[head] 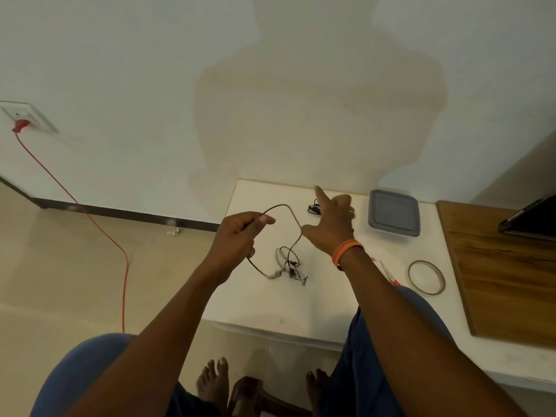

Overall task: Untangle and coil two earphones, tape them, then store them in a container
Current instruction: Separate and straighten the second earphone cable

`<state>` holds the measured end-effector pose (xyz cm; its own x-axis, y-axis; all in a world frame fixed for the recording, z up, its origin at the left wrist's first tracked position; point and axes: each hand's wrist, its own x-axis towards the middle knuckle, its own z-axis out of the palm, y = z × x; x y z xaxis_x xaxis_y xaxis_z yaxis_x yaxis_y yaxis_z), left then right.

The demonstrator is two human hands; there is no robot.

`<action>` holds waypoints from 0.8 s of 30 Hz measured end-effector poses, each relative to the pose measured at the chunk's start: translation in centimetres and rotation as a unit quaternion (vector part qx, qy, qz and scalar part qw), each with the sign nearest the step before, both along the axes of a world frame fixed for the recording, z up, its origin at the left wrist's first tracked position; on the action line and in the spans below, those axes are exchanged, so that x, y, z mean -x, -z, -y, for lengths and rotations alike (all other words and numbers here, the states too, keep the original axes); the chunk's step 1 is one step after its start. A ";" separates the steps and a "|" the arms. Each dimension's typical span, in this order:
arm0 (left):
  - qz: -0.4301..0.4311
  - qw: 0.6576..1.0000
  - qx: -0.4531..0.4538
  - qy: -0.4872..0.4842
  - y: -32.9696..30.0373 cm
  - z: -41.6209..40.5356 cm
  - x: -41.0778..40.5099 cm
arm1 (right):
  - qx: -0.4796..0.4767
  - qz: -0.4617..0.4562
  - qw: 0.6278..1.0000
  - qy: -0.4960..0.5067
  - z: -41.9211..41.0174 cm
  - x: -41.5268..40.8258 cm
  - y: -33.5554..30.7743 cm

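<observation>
The person sits with knees under the near edge of a white table (270,308). Both forearms reach forward over it.

Left hand (237,236): fingers curled, thumb pressed forward, pinching the dark earphone cable (288,210). From this grip the cable rises in an arch toward the right hand and also drops from the underside of the fist to the tabletop.

Right hand (329,227): raised above the table, fingers spread and fairly straight, index finger pointing away. The arch of the cable meets the thumb side of this hand; whether the thumb actually holds it cannot be determined. An orange wristband (346,251) sits on the wrist.

Between and just below the two hands, the rest of the cable lies in a loose tangle (290,266) on the table.

Right of the right forearm lies a tape roll (426,276), flat. Farther back, behind the right hand, a second earphone (313,209) rests in a small dark bundle. To its right stands a grey-lidded container (393,216), lid on.
</observation>
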<state>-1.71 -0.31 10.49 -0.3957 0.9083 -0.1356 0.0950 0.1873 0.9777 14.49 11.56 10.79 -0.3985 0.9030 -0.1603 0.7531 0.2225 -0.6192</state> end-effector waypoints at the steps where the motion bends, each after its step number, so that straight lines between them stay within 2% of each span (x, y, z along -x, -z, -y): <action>1: 0.005 1.000 -0.004 0.016 -0.1 -0.2 -0.2 | 0.015 -0.066 0.996 -0.059 0.4 0.6 -0.3; 3: -0.005 0.999 -0.015 0.039 -0.4 -0.3 -0.7 | 0.092 -0.201 0.963 -0.153 1.4 1.3 -1.0; 4: -0.010 0.999 -0.022 0.044 -0.4 -0.5 -0.6 | 0.125 -0.234 0.948 -0.174 1.7 1.6 -1.1; 5: -0.012 0.999 -0.025 0.039 -0.5 -0.8 -0.4 | 0.140 -0.252 0.940 -0.184 1.7 1.9 -1.1; 7: -0.036 0.999 -0.016 0.014 -0.6 -1.4 0.0 | 0.105 -0.251 0.946 -0.177 1.5 2.1 -1.3; 9: -0.137 0.991 0.006 -0.002 -0.4 -1.8 0.6 | 0.057 -0.251 0.958 -0.128 0.7 2.0 -1.4; 11: -0.220 0.974 0.039 0.026 0.0 -1.9 0.9 | 0.009 -0.264 0.963 -0.044 -0.3 1.6 -1.6; 15: -0.273 0.947 0.132 0.106 0.8 -1.7 1.0 | -0.089 -0.287 0.940 0.162 -2.4 0.4 -2.0; 17: -0.215 0.960 0.135 0.116 1.0 -1.7 0.8 | -0.087 -0.286 0.927 0.225 -3.1 -0.3 -2.1; 19: -0.161 0.975 0.109 0.103 1.0 -1.8 0.5 | -0.073 -0.219 0.945 0.231 -3.3 -0.8 -1.8; 21: -0.119 0.987 0.074 0.075 0.6 -2.0 0.2 | -0.063 -0.058 0.978 0.191 -2.8 -1.0 -1.5; 22: -0.101 0.991 0.053 0.063 0.3 -2.1 0.0 | -0.068 0.027 0.987 0.141 -2.4 -0.9 -1.4; 23: -0.093 0.993 0.036 0.057 0.0 -2.2 -0.2 | -0.080 0.069 0.991 0.083 -2.0 -0.7 -1.3; 24: -0.094 0.994 0.022 0.057 -0.3 -2.3 -0.4 | -0.084 0.055 0.995 0.023 -1.6 -0.1 -1.4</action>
